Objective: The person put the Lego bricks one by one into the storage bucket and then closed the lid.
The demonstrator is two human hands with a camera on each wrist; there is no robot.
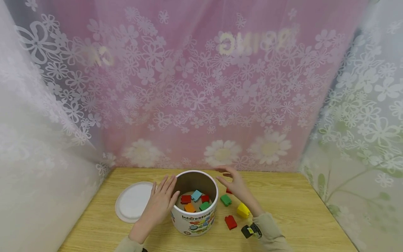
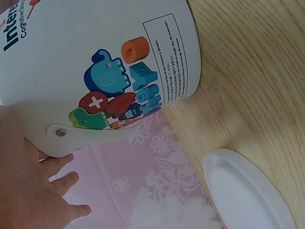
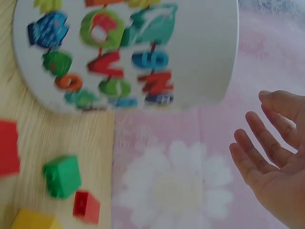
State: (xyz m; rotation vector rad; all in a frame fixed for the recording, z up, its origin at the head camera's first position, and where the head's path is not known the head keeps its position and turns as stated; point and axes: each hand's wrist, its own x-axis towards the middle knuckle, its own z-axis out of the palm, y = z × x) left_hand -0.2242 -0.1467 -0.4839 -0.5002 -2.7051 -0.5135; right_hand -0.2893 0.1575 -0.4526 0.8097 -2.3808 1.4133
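Observation:
A white bucket (image 1: 194,224) printed with colourful shapes stands upright on the table, several toy blocks such as an orange block (image 1: 190,208) and a light blue block (image 1: 196,195) on its floor. My left hand (image 1: 160,199) rests against its left rim with fingers extended; the left wrist view shows this hand (image 2: 33,181) beside the handle joint. To the right of the rim, my right hand (image 1: 234,183) hovers with fingers loosely bent and nothing between them. In the right wrist view the same hand (image 3: 276,148) is apart from the bucket's wall.
A round white lid (image 1: 130,203) lies left of the bucket. Right of it, under and near my right forearm, lie a green block (image 1: 225,200), a red block (image 1: 231,222) and a yellow block (image 1: 243,210). A pink flowered curtain (image 1: 201,105) hangs behind the table (image 1: 292,210).

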